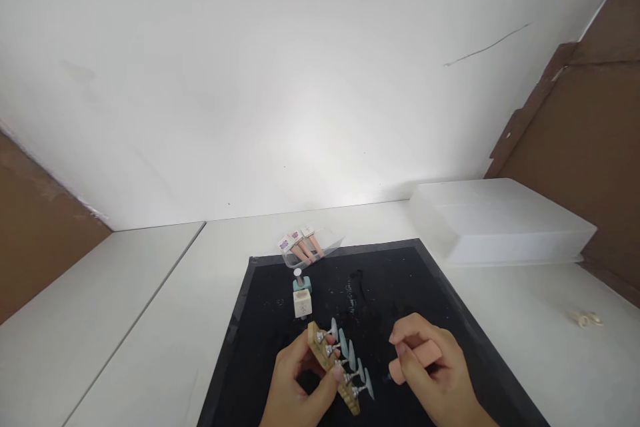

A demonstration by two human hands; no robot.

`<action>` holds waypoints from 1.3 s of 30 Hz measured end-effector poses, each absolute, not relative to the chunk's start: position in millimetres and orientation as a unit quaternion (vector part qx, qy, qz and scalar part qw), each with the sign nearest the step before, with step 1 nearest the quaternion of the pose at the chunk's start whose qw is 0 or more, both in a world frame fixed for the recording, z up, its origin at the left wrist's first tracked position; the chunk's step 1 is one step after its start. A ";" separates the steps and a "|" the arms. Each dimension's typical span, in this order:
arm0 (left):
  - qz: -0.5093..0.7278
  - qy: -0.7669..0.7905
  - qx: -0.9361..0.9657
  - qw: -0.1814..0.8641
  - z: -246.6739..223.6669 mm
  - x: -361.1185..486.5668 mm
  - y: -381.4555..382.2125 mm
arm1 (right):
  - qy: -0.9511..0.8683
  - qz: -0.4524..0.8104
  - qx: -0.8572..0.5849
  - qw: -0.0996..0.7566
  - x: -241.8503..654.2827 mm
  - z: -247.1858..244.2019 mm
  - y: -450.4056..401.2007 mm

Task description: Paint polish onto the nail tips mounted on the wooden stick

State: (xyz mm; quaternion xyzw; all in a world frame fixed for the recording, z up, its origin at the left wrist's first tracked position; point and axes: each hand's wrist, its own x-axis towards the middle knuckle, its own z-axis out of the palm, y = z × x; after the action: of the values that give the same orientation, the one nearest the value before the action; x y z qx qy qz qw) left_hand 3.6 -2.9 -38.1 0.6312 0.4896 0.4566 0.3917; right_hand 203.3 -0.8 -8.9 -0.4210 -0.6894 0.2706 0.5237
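My left hand point(300, 380) is closed round a wooden nail display stand point(320, 340), tilted so its row points down to the right. Several pale blue-green false nails point(351, 355) stick out from it on small silver posts. To its right, my right hand point(435, 367) grips a nail polish brush by its stubby pink cap point(427, 352). The brush end points left toward the nails, apart from them; its tip is too small to make out. Beyond my left hand stand a white square bottle point(303, 305) and a small teal bottle point(300, 282) with a white top.
A black mat point(380, 280) lies under my hands on the white table point(150, 327). At its far edge, a clear tray point(327, 240) holds several pink-and-white bottles. A white box point(505, 227) stands at the back right, and small cream-coloured pieces point(585, 319) lie farther right.
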 end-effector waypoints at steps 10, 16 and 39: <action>0.460 0.463 0.591 0.475 -47.4 2.6 -3.8 | -0.670 0.309 -0.437 0.515 199.4 -2.4 0.0; 0.455 0.443 0.497 0.591 -48.4 1.4 -3.2 | -0.680 0.320 -0.433 0.497 198.3 -0.6 -1.9; 0.449 0.408 0.483 0.631 -46.9 5.4 -3.8 | -0.686 0.355 -0.418 0.478 198.0 3.5 -1.3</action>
State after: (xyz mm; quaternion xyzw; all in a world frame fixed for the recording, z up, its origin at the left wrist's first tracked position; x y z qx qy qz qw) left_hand 5.4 -3.8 -46.9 0.4832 0.4075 0.4492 0.6314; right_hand 198.0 -1.3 3.5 -0.4179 -0.6864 0.3548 0.4779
